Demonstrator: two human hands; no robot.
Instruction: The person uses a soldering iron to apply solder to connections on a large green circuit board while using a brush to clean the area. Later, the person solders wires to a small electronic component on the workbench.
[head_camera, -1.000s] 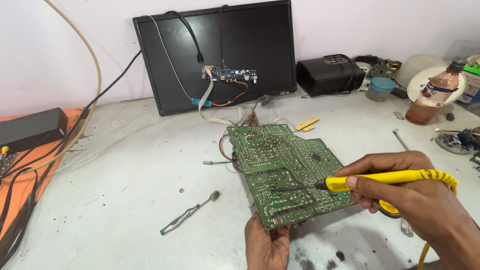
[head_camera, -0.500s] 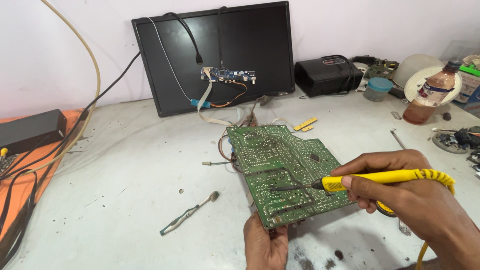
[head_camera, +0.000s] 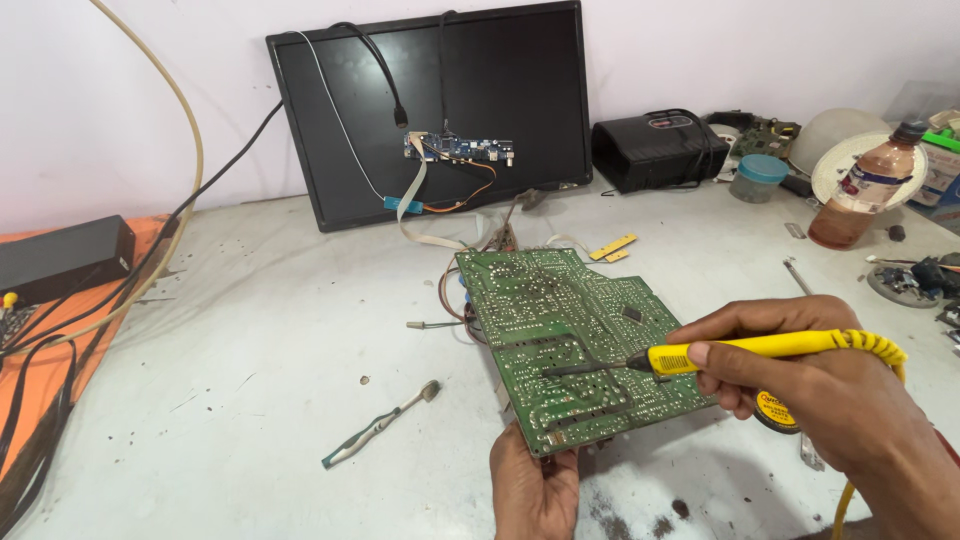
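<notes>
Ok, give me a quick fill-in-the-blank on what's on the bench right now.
1. The right hand holds a soldering iron with a ____ handle.
2. The left hand grips the green circuit board by its ____ edge.
3. The toothbrush lies to the ____ of the board.
4. The monitor leans against the ____.

Missing words: yellow; near; left; wall

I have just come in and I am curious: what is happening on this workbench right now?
A person is working on a green circuit board, solder side up. The left hand holds the board tilted by its near edge, and the right hand holds a yellow soldering iron with its tip on the board. Behind stands a flat monitor, its back facing out, with a small board and cables attached. A toothbrush lies on the white table.
</notes>
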